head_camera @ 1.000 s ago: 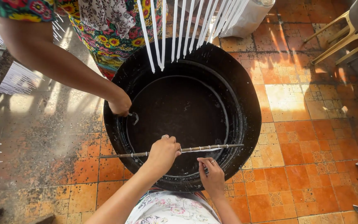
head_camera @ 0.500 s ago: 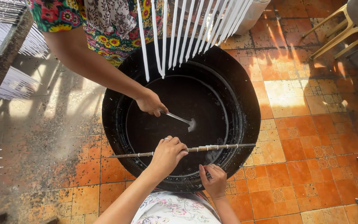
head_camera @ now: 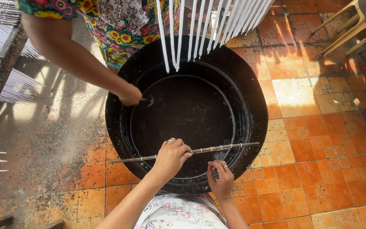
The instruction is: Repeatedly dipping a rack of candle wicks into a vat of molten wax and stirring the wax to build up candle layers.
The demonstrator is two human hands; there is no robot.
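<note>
- My left hand (head_camera: 171, 155) is closed around the long thin grey rod (head_camera: 183, 153), gripping it a little left of its middle, in the lower centre of the frame.
- The rod lies almost level across the lower part of the big round black vat (head_camera: 250, 127); its left end pokes out over the vat's rim and its right end reaches the inner wall at the right.
- My right hand (head_camera: 221, 180) sits just below the rod, fingers curled and pinched together on the vat's near rim; I cannot tell what it holds, if anything.
- A row of white hanging sticks (head_camera: 204, 29) dangles from the top centre of the frame over the vat's far side.
- Another person's hand (head_camera: 130, 95) is closed on a small tool at the vat's left rim, the arm coming in from the upper left.
- Orange tiled floor (head_camera: 318, 178) spreads around the vat, sunlit at the right.
</note>
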